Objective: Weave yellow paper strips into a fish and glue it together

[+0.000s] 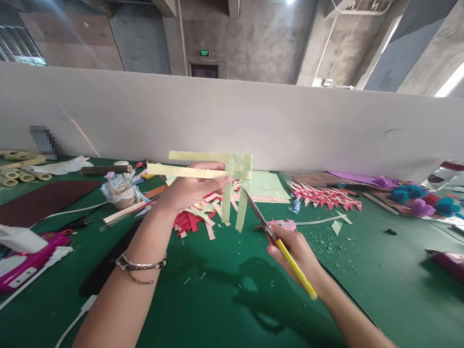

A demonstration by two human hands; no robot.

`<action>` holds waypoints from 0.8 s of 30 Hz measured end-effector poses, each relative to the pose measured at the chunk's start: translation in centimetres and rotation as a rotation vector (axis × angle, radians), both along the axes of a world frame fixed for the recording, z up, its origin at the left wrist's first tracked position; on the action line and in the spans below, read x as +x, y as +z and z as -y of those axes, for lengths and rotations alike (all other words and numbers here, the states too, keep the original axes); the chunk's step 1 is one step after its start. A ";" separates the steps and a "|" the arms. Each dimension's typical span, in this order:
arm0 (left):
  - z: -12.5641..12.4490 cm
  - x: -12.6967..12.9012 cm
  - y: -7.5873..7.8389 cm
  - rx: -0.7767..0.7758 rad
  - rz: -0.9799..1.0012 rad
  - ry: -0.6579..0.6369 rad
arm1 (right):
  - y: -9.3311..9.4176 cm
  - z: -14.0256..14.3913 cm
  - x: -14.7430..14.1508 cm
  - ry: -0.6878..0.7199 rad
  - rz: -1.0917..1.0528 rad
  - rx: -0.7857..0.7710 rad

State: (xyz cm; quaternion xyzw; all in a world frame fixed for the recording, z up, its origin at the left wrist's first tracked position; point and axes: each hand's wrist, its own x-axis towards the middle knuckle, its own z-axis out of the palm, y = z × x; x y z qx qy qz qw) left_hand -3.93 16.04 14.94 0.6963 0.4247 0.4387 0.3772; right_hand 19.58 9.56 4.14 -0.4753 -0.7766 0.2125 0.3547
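While the left hand (192,188) is holding up a lattice of pale green paper strips (232,174) above the green worktop (224,290), its fingers are closing around the two long horizontal strips, thumb side toward the camera. Two shorter strips are hanging down from the woven corner at the lattice's right end, clear of the worktop. The right hand (295,251) is gripping a pair of scissors (270,232) with yellow handles, its fingers wrapping tight around them; the blades are pointing up and left, with the tip sitting just beside the lower end of the right hanging strip. Whether the blades are parted or touching the paper is hard to say from this angle.

Behind the lattice, a heap of red and cream paper strips (197,217) is lying on the worktop, and flat sheets of pale green paper (268,186) are resting just beyond it. Further right, a woven red and white paper band (326,197) is stretching across the surface, with blue and purple pompoms (420,202) near the far right edge. A small pink tool (284,224) is lying just behind the right hand. To the left, a small cup stuffed with bits (121,191) is standing near a wooden ruler (126,210), and a pink and white device (25,258) is sitting at the left edge. A beaded bracelet (139,266) is circling the left wrist.
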 end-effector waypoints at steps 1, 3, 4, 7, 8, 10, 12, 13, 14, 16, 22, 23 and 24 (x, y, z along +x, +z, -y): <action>0.0 0.0 -0.1 0.008 -0.004 0.011 | 0.0 0.0 0.0 -0.004 0.004 0.003; 0.0 0.0 0.0 0.023 -0.009 0.038 | 0.0 0.0 0.0 -0.014 0.010 0.009; 0.0 0.0 0.0 0.026 -0.009 0.052 | -0.1 0.0 -0.1 -0.016 0.013 0.012; 0.1 0.2 0.3 0.020 0.037 0.062 | -0.2 0.0 -0.1 -0.017 0.027 0.020; 0.2 0.2 0.4 0.017 0.064 0.043 | -0.2 0.0 -0.1 -0.019 0.031 0.022; 0.1 0.2 0.5 0.009 0.109 -0.010 | -0.2 0.0 -0.1 -0.026 0.041 0.023; 0.0 -0.1 0.3 -0.011 0.125 -0.035 | -0.1 0.0 -0.2 -0.033 0.053 0.016; -0.1 -0.3 0.1 -0.023 0.122 -0.026 | -0.1 0.0 -0.2 -0.035 0.057 0.009; -0.2 -0.6 -0.1 -0.037 0.116 -0.003 | -0.1 0.0 -0.3 -0.034 0.058 0.000; -0.2 -1.2 -0.6 -0.062 0.095 0.047 | -0.1 0.0 -0.4 -0.015 0.048 -0.013; 1.4 -2.7 -2.6 -0.102 0.158 0.091 | -0.6 0.1 -1.4 0.095 0.005 -0.171; 1.8 -2.9 -2.9 -0.105 0.171 0.078 | -0.7 0.2 -1.5 0.105 0.007 -0.221; 2.2 -3.0 -3.2 -0.104 0.179 0.071 | -0.9 0.3 -1.7 0.119 0.010 -0.264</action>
